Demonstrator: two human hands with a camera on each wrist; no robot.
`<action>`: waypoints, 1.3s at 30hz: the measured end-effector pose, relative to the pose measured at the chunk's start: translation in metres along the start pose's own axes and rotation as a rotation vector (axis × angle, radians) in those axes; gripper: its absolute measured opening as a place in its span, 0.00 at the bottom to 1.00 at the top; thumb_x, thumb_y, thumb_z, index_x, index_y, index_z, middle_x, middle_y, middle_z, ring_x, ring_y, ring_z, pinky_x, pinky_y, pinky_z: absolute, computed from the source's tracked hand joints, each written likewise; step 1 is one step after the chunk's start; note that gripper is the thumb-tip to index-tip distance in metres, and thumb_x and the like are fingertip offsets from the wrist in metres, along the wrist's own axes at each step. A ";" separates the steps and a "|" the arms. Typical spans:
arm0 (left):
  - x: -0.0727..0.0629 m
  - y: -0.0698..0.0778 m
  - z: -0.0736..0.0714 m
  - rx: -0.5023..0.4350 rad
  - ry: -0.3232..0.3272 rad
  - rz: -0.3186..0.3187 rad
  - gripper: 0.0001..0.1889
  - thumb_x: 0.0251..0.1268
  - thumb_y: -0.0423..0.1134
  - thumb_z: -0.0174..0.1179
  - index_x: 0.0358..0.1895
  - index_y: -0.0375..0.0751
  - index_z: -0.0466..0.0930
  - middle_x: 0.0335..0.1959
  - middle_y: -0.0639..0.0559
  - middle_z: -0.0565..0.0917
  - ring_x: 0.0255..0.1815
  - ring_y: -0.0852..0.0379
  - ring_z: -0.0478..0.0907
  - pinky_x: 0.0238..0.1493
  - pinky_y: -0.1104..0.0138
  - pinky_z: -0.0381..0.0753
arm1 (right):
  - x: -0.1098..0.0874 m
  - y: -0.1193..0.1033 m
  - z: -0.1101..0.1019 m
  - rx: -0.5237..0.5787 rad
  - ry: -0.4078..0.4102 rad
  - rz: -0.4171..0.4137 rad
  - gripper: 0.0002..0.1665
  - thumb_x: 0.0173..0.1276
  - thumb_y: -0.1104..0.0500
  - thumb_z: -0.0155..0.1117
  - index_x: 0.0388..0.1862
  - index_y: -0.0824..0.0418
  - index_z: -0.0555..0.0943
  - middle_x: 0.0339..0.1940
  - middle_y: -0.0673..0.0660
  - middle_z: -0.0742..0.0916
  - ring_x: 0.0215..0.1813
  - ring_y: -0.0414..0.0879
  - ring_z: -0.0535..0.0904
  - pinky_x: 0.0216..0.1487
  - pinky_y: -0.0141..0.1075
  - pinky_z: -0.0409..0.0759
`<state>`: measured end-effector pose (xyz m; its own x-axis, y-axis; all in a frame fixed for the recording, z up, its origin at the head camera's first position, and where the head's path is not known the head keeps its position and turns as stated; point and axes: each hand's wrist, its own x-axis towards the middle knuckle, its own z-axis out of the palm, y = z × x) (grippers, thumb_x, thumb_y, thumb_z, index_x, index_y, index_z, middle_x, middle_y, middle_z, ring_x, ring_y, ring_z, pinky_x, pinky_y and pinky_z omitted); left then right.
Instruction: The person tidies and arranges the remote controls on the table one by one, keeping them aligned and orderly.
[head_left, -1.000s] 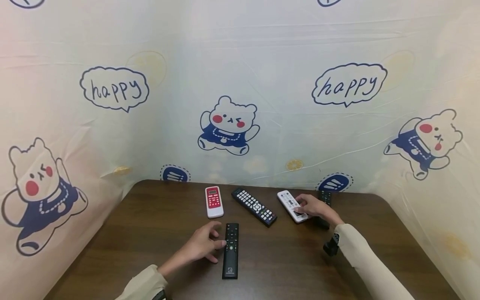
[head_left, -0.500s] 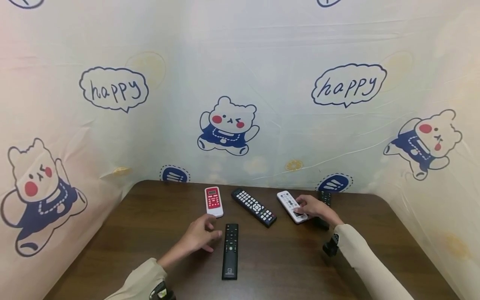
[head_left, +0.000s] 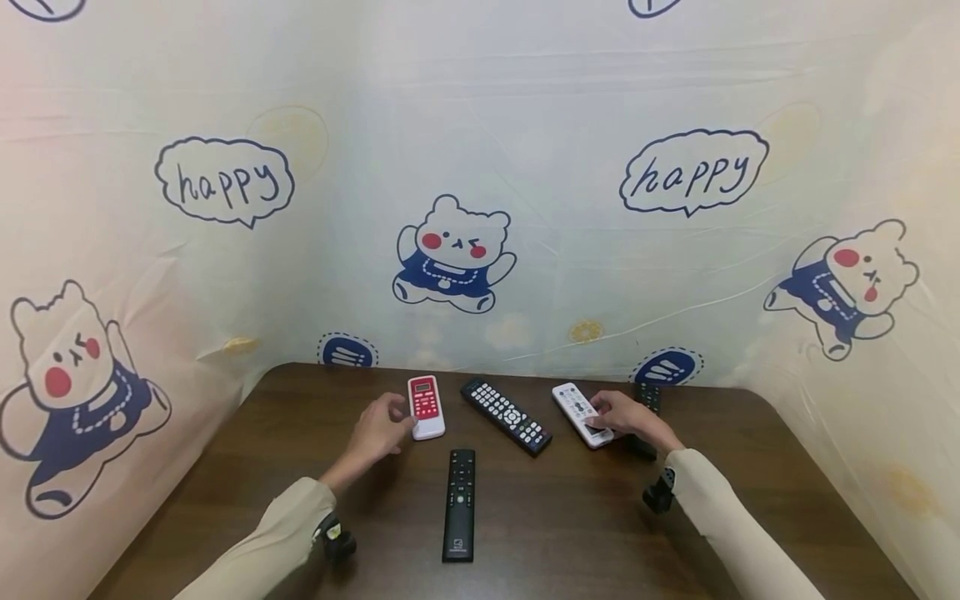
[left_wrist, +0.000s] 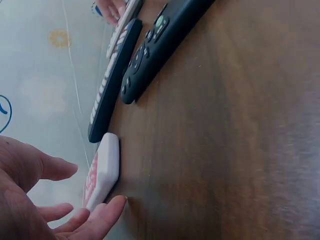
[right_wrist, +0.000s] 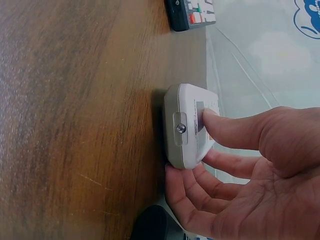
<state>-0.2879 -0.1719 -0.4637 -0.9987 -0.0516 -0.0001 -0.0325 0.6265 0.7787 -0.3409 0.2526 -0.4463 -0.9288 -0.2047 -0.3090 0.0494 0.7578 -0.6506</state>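
The left sleeve [head_left: 258, 533] is cream and enters from the near edge of the table [head_left: 555, 525]; a black left wrist unit [head_left: 337, 542] is mounted below its cuff. The left hand [head_left: 378, 430] is positioned at the left edge of the red remote [head_left: 426, 408]. Its grip is wide: thumb and fingers stand apart and enclose nothing. Contact with the red remote cannot be confirmed. The red remote lies at the far side of the table, red keypad face up, white end toward the person.

The slim remote [head_left: 459, 512], black, lies nearer the person, its long axis pointing away from them. The keypad remote [head_left: 504, 413], black with white keys, lies diagonally to the right of the red remote, well apart from the white remote [head_left: 575, 405].

The right hand [head_left: 632, 417] holds the white remote at the near end: thumb on the face, fingers curled at the right side. The white remote is angled, face up, at table level. The dark remote [head_left: 648, 397] lies just beyond, partly hidden by the right hand. The right sleeve [head_left: 738, 525] is also cream.
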 end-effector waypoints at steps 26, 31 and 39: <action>0.049 0.005 0.019 0.006 0.004 -0.136 0.33 0.66 0.36 0.72 0.66 0.23 0.66 0.50 0.27 0.81 0.39 0.38 0.88 0.27 0.60 0.91 | 0.001 -0.002 0.001 -0.021 0.012 -0.012 0.22 0.75 0.62 0.66 0.62 0.73 0.76 0.52 0.67 0.82 0.48 0.54 0.80 0.45 0.42 0.86; 0.047 0.004 0.017 -0.047 -0.037 -0.186 0.34 0.68 0.35 0.71 0.67 0.21 0.64 0.51 0.26 0.79 0.40 0.36 0.87 0.28 0.60 0.91 | 0.000 -0.002 0.002 -0.013 0.015 -0.003 0.22 0.75 0.62 0.67 0.62 0.72 0.76 0.51 0.66 0.82 0.46 0.53 0.80 0.43 0.42 0.86; 0.047 0.009 0.013 -0.099 -0.119 -0.263 0.31 0.68 0.37 0.71 0.63 0.20 0.67 0.51 0.29 0.79 0.48 0.36 0.85 0.36 0.56 0.93 | 0.000 -0.003 0.002 0.006 0.022 0.018 0.23 0.75 0.62 0.67 0.62 0.73 0.75 0.50 0.66 0.81 0.46 0.54 0.80 0.43 0.44 0.88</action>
<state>-0.3358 -0.1589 -0.4645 -0.9543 -0.1072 -0.2790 -0.2927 0.5246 0.7995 -0.3403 0.2487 -0.4460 -0.9357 -0.1772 -0.3051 0.0681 0.7577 -0.6490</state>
